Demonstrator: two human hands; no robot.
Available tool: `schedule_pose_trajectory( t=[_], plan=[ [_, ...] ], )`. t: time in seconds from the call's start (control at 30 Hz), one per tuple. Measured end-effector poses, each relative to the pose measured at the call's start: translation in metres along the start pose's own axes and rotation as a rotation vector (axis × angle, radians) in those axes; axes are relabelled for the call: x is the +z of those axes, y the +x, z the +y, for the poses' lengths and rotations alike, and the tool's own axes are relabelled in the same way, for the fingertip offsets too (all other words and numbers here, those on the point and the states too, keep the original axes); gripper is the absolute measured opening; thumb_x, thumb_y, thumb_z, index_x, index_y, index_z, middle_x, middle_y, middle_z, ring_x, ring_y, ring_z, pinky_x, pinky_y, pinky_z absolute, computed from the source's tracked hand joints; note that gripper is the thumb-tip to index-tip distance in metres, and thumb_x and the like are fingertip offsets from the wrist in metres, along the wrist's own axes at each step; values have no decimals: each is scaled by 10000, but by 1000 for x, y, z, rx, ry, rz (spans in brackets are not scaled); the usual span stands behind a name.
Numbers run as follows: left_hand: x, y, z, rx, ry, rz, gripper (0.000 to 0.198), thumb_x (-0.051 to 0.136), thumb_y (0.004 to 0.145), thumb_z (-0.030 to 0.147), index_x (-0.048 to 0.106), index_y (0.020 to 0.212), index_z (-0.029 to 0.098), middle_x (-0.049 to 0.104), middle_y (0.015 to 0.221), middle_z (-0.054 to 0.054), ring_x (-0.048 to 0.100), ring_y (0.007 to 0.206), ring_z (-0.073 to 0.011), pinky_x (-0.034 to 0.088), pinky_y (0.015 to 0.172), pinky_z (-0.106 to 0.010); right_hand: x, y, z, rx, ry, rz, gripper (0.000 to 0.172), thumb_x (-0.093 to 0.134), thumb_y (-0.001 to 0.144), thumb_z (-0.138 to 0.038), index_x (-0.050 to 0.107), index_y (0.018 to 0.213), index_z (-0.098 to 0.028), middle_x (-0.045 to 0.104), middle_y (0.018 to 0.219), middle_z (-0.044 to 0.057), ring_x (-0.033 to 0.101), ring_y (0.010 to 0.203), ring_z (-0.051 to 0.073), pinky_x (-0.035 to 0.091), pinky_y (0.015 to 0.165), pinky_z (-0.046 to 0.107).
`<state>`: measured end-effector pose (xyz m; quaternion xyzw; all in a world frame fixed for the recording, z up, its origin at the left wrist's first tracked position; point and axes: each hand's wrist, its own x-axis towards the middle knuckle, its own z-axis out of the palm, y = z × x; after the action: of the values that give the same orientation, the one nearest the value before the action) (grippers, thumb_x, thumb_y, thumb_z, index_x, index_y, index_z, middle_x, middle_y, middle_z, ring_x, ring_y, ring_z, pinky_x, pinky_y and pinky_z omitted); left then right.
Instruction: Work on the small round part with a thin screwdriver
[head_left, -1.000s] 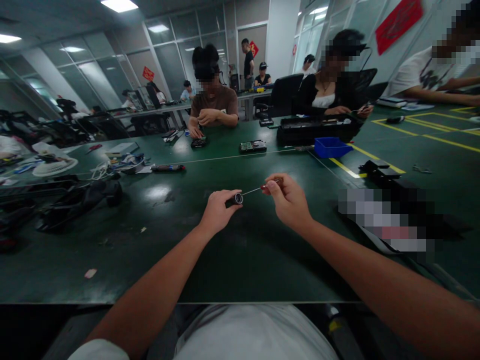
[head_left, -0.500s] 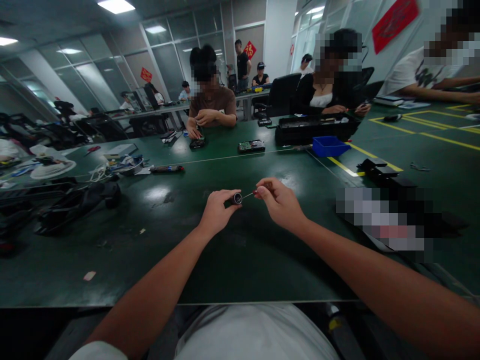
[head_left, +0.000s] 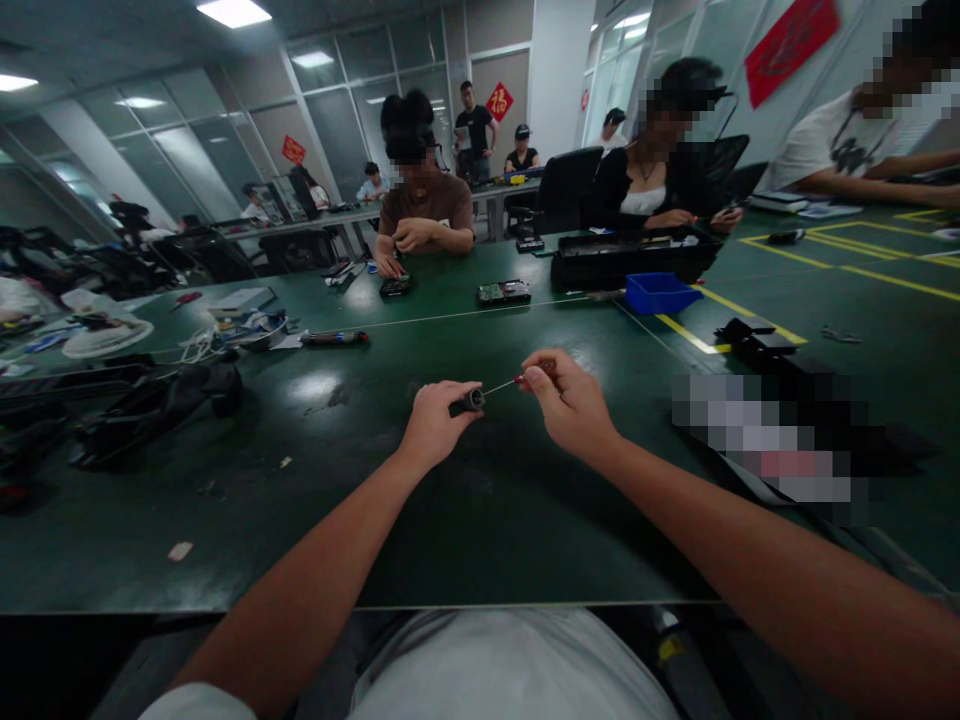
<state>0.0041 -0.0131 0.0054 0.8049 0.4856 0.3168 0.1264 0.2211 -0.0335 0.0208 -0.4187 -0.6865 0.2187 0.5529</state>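
Between the thumb and fingers of my left hand (head_left: 439,420) is a small dark cylindrical part (head_left: 472,400), its round open end turned to the right. My right hand (head_left: 566,400) is closed around the reddish handle of a screwdriver (head_left: 520,379). The thin metal shaft points left and down, and its tip is at the open end of the cylinder. Whether the tip touches anything inside cannot be made out. Both hands are held above the green table (head_left: 450,540).
A black-grey tool (head_left: 334,338) lies beyond my left hand. Circuit-board devices (head_left: 504,292), a blue bin (head_left: 660,293) and a long black housing (head_left: 630,262) stand farther back. Black parts (head_left: 157,410) lie left, a blurred-out item (head_left: 765,440) right. Co-workers (head_left: 424,200) sit opposite.
My right hand has shifted slightly right and up with the screwdriver, so more of the shaft shows. The cylinder in my left hand has turned a little.
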Motion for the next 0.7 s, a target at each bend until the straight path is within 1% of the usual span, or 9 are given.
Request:
schedule_pose_trajectory(
  t=[0.1, 0.23, 0.37, 0.47, 0.53, 0.63, 0.7],
  plan=[
    [1, 0, -1, -14, -2, -7, 418, 762, 826, 195, 682, 1229, 274, 706, 1189, -51, 614, 1107, -255, 433, 1000, -455, 0, 1, -1, -21, -59, -21, 178, 483, 999, -369, 590, 1007, -227, 706, 855, 38, 703, 800, 204, 516, 719, 346],
    [1, 0, -2, -42, -37, -10, 424, 760, 825, 186, 681, 1234, 268, 706, 1177, -49, 620, 1090, -244, 448, 1003, -437, -3, 3, -3, -26, -157, -12, 159, 477, 991, -338, 587, 976, -225, 698, 810, 32, 686, 769, 204, 486, 698, 339],
    [1, 0, -4, -92, -122, 3, 403, 753, 822, 173, 687, 1213, 245, 700, 1177, -55, 622, 1097, -230, 463, 1013, -406, -4, 5, -2, -21, -187, 9, 159, 472, 991, -334, 583, 965, -222, 696, 812, 34, 678, 762, 201, 472, 691, 333],
    [2, 3, -9, -168, -260, 55, 380, 746, 817, 166, 686, 1189, 217, 682, 1222, -66, 610, 1153, -226, 450, 1047, -392, -4, 5, -2, -25, -194, 23, 157, 477, 992, -332, 585, 972, -220, 694, 823, 36, 676, 768, 199, 469, 694, 331],
    [3, 6, -15, -229, -400, 102, 370, 738, 818, 184, 675, 1183, 204, 683, 1210, -74, 619, 1140, -225, 455, 1042, -391, -4, 5, -2, -24, -189, 21, 161, 478, 993, -338, 584, 975, -218, 696, 828, 36, 675, 763, 197, 468, 688, 327],
    [3, 11, -21, -315, -646, 167, 380, 705, 835, 221, 641, 1209, 193, 678, 1175, -86, 641, 1048, -207, 489, 965, -362, -4, 5, -3, -21, -182, 16, 168, 479, 990, -343, 584, 964, -214, 699, 826, 37, 676, 760, 198, 468, 685, 326],
    [1, 12, -22, -364, -791, 188, 395, 665, 855, 242, 601, 1243, 200, 663, 1147, -84, 642, 954, -179, 507, 868, -320, -5, 5, -2, -20, -188, 14, 173, 478, 990, -344, 587, 963, -213, 699, 819, 39, 676, 758, 199, 466, 680, 325]
  ],
)
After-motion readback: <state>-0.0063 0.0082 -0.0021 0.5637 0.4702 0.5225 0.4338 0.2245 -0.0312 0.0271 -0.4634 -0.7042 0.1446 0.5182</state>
